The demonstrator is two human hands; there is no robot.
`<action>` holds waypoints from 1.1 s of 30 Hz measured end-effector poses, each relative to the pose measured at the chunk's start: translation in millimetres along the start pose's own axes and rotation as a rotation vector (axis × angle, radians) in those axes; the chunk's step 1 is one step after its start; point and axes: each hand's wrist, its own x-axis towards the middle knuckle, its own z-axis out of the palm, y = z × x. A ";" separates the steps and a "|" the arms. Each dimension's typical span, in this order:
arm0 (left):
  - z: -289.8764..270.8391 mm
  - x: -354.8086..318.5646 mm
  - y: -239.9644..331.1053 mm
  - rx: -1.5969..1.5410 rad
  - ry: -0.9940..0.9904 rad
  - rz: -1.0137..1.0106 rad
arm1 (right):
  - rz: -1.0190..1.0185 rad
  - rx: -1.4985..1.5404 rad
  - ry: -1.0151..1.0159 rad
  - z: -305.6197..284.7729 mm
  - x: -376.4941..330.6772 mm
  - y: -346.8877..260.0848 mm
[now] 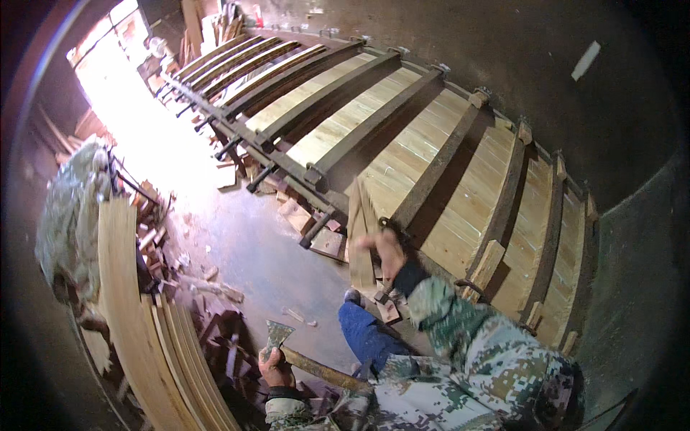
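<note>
Beside the clamped boards (402, 165), right hand (388, 251) gripping a plank (361, 237), left hand (275, 368) seemingly clenched on a hatchet (287, 345).

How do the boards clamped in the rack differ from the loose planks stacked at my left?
The clamped boards lie flat side by side under dark crossbars; the loose planks stand on edge, leaning together, unclamped. The clamped boards form one broad panel; the loose planks show mostly thin edges. Both are pale bare wood.
</note>
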 end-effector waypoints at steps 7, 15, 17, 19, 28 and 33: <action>75.8 136.5 80.7 0.118 -0.041 0.009 | -0.137 0.336 0.243 -33.1 272.8 -152.7; 207.6 267.4 103.1 0.268 -0.306 -0.147 | -0.511 -0.288 0.394 30.2 261.1 -75.3; 247.5 316.1 93.6 0.625 -0.397 -0.034 | -0.600 -0.433 0.285 47.5 206.2 -33.7; 294.7 361.4 76.9 0.953 -0.647 0.207 | -0.263 -0.383 -0.053 56.4 159.4 -8.8; 500.8 338.0 -37.3 1.050 -1.589 -0.283 | -0.010 -0.062 0.744 80.2 63.8 23.9; 449.7 188.5 -85.8 0.961 -1.764 -0.544 | -0.081 -0.022 1.163 89.8 -48.2 59.3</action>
